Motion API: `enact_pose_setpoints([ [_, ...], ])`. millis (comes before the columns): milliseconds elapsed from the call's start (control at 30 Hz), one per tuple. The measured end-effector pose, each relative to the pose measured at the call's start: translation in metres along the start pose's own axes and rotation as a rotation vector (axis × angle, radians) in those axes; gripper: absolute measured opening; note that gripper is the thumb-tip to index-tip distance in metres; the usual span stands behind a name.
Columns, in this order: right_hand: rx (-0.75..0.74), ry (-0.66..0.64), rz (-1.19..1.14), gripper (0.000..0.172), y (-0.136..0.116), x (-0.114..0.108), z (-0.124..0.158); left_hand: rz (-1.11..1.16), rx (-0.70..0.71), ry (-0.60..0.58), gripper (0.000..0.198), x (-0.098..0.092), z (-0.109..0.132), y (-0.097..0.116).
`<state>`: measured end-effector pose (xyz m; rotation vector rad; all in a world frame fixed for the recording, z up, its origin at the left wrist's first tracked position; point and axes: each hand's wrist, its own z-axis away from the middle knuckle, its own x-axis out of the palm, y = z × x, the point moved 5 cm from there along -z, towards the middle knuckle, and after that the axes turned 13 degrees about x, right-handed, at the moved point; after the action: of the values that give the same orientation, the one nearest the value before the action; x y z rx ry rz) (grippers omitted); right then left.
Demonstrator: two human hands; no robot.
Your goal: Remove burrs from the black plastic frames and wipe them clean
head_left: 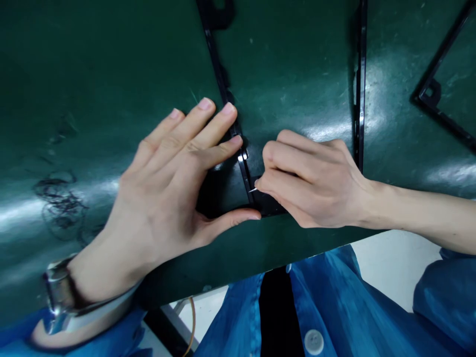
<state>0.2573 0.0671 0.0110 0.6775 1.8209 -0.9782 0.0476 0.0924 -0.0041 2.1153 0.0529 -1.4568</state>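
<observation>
A thin black plastic frame [244, 171] lies on the green table, one side running up and away from me. My left hand [163, 183] lies open with its fingers spread; the index fingertip rests on that side and the thumb tip touches near its lower corner. My right hand [312, 178] is closed, fingers curled in a pinch. From it sticks the bright tip of a thin pointed metal tool [253, 190], which meets the frame just above the lower corner. The palm and fingers hide the rest of this tool. Part of the frame's near edge is behind my right hand.
Another straight black side [360, 89] runs beyond my right hand; whether it joins the same frame is hidden. An angled black frame [427, 94] lies at the far right. Fine black shavings [61, 201] are heaped at left. The green table's [238, 253] front edge is near my body.
</observation>
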Motion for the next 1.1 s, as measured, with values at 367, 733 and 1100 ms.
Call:
enact_pose_setpoints([
  [367,0.027,-0.006,0.003,0.050,0.0002,-0.0004,-0.0020,0.001,0.002,-0.009,0.096,0.0008,-0.0001,0.0006],
  [733,-0.005,-0.011,-0.004,0.050,-0.0006,-0.0004,0.0001,0.016,-0.014,-0.025,0.103,0.0044,-0.0003,0.0014],
  [1100,-0.005,0.030,-0.029,0.048,-0.0010,-0.0010,0.0010,-0.040,0.015,0.001,0.091,0.0037,-0.0026,0.0044],
])
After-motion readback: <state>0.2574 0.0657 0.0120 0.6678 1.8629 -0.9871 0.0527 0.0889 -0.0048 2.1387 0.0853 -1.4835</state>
